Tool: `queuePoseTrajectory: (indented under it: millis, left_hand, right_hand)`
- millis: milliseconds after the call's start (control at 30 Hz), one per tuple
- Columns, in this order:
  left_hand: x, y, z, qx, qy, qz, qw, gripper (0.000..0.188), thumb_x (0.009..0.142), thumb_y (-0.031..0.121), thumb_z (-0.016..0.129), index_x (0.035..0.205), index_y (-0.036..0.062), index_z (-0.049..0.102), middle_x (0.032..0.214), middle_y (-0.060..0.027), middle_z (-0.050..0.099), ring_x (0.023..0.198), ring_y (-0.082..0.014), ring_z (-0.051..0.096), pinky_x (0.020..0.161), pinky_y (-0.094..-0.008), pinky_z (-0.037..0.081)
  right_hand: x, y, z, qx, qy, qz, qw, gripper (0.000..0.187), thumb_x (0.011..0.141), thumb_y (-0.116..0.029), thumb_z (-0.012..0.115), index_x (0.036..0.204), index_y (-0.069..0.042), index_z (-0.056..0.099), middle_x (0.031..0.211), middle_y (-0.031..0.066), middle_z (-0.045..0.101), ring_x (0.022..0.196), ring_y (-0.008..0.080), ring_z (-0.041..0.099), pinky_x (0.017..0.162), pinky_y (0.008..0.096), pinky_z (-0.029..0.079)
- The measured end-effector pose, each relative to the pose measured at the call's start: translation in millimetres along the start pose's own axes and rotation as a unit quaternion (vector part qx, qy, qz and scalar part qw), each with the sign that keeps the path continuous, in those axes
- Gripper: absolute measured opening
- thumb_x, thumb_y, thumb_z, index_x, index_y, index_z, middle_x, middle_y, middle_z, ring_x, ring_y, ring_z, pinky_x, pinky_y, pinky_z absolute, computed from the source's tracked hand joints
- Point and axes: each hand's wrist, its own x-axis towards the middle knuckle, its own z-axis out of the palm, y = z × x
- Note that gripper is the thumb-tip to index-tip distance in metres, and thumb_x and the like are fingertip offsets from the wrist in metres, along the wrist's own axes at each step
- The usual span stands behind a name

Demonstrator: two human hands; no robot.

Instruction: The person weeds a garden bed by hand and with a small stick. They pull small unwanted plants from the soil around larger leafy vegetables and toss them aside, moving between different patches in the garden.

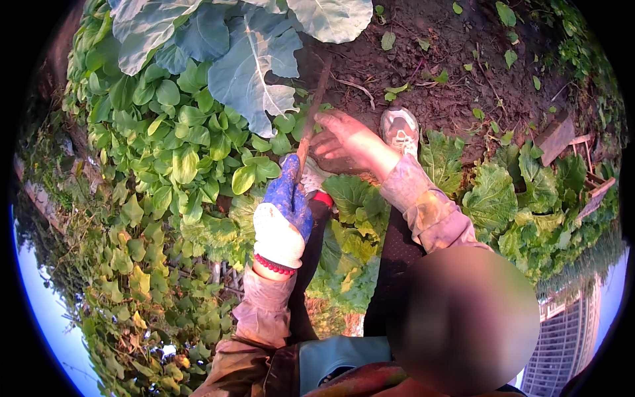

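Note:
My left hand, in a white glove with a blue coated front, is closed around a slender brown wooden stick. A red beaded bracelet circles that wrist. The stick slants up and slightly right from the glove, its far end over the dark soil. My bare right hand, smudged with dirt, is beside the stick with fingers stretched toward it. Whether its fingertips touch the stick, I cannot tell. Large blue-green leaves hang over the left side of the stick, above a dense patch of small round-leaved greens.
My shoe stands on the dark soil; another shoe shows partly behind the stick. Broad-leaved greens grow at right, near a wooden board. Vines cover the left. A blurred round patch hides the lower right.

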Motion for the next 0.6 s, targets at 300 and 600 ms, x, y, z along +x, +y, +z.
queuePoseTrajectory:
  millis: [300, 600]
  left_hand:
    - [-3.3, 28.3, -2.2, 0.051, -0.066, -0.046, 0.995, 0.043, 0.085, 0.001, 0.05, 0.128, 0.0015, 0.052, 0.107, -0.0216, 0.062, 0.096, -0.0363, 0.061, 0.082, -0.0385, 0.049]
    - [5.5, 46.5, 9.1, 0.093, -0.058, -0.009, 0.994, 0.043, 0.084, 0.003, 0.05, 0.128, 0.0038, 0.053, 0.103, -0.0228, 0.063, 0.093, -0.0373, 0.061, 0.079, -0.0402, 0.049]
  right_hand:
    - [20.3, 22.0, 42.7, 0.349, 0.104, -0.061, 0.929, 0.018, 0.089, -0.013, 0.048, 0.106, -0.01, 0.041, 0.073, 0.0049, 0.049, 0.057, 0.0181, 0.051, 0.051, 0.0354, 0.047]
    - [24.1, 20.1, 45.0, 0.405, 0.132, -0.104, 0.899, 0.006, 0.092, -0.019, 0.048, 0.094, -0.016, 0.042, 0.069, -0.0001, 0.045, 0.054, 0.013, 0.043, 0.049, 0.0294, 0.038]
